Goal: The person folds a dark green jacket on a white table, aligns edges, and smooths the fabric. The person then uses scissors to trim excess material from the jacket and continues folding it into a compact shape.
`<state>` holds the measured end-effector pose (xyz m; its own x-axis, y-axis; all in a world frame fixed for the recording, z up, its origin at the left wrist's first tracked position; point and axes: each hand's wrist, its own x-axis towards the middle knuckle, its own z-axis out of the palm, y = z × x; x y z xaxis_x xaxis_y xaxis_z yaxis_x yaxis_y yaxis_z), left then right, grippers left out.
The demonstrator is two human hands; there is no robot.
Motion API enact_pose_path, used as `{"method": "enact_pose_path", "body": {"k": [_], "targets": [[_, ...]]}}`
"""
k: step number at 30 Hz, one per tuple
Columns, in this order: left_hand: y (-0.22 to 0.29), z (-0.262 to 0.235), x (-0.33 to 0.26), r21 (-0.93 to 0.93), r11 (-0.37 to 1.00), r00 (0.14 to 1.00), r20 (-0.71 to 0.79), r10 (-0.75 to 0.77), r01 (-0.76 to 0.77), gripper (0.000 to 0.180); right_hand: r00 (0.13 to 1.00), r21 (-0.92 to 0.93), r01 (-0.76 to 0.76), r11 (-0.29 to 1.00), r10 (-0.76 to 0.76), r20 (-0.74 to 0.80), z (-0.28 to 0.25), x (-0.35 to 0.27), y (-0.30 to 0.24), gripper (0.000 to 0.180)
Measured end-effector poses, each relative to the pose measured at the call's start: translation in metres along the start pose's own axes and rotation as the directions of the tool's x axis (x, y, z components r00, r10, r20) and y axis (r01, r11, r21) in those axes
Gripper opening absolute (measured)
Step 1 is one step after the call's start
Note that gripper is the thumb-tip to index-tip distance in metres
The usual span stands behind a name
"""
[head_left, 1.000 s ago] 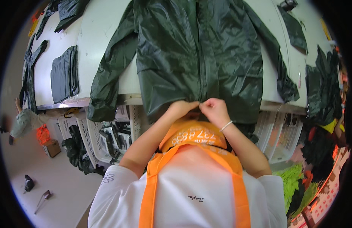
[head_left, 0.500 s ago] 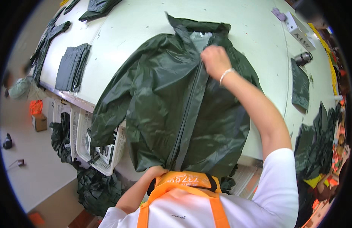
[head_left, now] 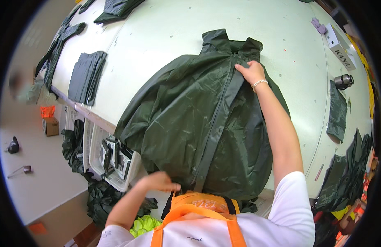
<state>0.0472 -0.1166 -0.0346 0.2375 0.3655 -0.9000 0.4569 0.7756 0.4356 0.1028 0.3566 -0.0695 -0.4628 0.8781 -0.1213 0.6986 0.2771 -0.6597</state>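
Observation:
A dark green rain jacket (head_left: 190,119) lies front up on the white table in front of me, its collar at the far end and its hem near my waist. The zipper line runs up its front to the neck, beside a long front flap (head_left: 213,140). My right hand (head_left: 251,73), with a beaded bracelet on the wrist, pinches the top of this flap just below the collar (head_left: 217,41). At the hem, my left hand (head_left: 159,181) has its fingertips close to the lower front edge; blur hides whether they grip it.
Folded dark green garments (head_left: 87,78) lie at the table's left. A white crate (head_left: 133,166) with packets stands below the left edge. At the right are a white box (head_left: 340,47), a metal flask (head_left: 343,81) and more green pieces (head_left: 336,113).
My right hand has gone from a fist at the neck opening to a pinch on the flap. The neck has closed and the collar stands differently. My left hand has shifted left at the hem.

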Motion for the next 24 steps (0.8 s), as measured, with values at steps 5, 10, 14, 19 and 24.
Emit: {"method": "enact_pose_path", "body": {"k": [5, 10, 14, 19, 24], "targets": [[0.118, -0.182, 0.044, 0.218, 0.847, 0.468, -0.753, 0.462, -0.485, 0.022, 0.972, 0.730, -0.151, 0.667, 0.235, -0.013, 0.011, -0.015, -0.030, 0.031], [0.213, -0.289, 0.139, 0.268, 0.959, 0.455, -0.846, 0.278, -0.090, 0.043, 0.995, 0.492, -0.033, 0.870, 0.075, -0.065, 0.063, -0.023, -0.014, 0.021], [0.213, -0.309, 0.172, 0.351, 0.935, 0.446, -0.829, 0.339, -0.058, 0.037, 0.955, 0.439, -0.057, 0.897, 0.177, -0.237, 0.089, -0.028, -0.017, 0.016], [0.209, -0.332, 0.178, 0.062, 0.924, 0.711, -0.619, 0.333, -0.378, 0.026, 0.941, 0.425, -0.108, 0.898, 0.231, -0.248, 0.093, -0.023, -0.031, 0.013], [0.194, -0.337, 0.191, -0.375, 0.661, 0.742, -0.499, 0.447, -0.650, 0.020, 0.956, 0.650, -0.132, 0.748, 0.269, -0.116, 0.101, -0.022, -0.027, 0.023]]}}
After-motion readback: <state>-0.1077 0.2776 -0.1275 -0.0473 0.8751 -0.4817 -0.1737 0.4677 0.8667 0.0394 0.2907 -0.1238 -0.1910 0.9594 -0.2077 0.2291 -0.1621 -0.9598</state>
